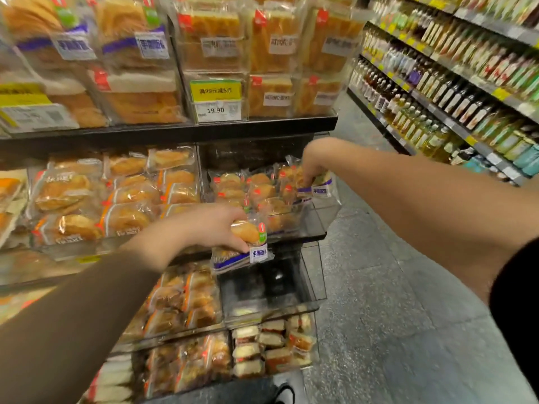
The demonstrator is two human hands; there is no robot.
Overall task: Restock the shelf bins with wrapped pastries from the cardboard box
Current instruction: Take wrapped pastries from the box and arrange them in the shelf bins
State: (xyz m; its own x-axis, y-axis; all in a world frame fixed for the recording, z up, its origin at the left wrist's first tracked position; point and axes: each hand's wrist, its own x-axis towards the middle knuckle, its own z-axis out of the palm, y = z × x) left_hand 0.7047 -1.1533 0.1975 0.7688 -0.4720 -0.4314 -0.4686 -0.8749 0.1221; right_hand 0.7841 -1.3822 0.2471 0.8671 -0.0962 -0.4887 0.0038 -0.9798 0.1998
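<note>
Risk: left hand (pixel 215 225) clasps a wrapped pastry (pixel 243 243) just outside the clear bin (pixel 315 217); right hand (pixel 313 167) pinches another pack (pixel 319 189) at its rim. Slick wrappers may slip floorward.

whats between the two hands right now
In the head view, wrapped pastries piled in the clear bin lie between the left hand and the right hand; each hand grips its own purple-banded pack.

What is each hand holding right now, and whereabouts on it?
The left hand grips a wrapped pastry around its upper end. The right hand pinches the top of another wrapped pastry at the bin's right edge.
</note>
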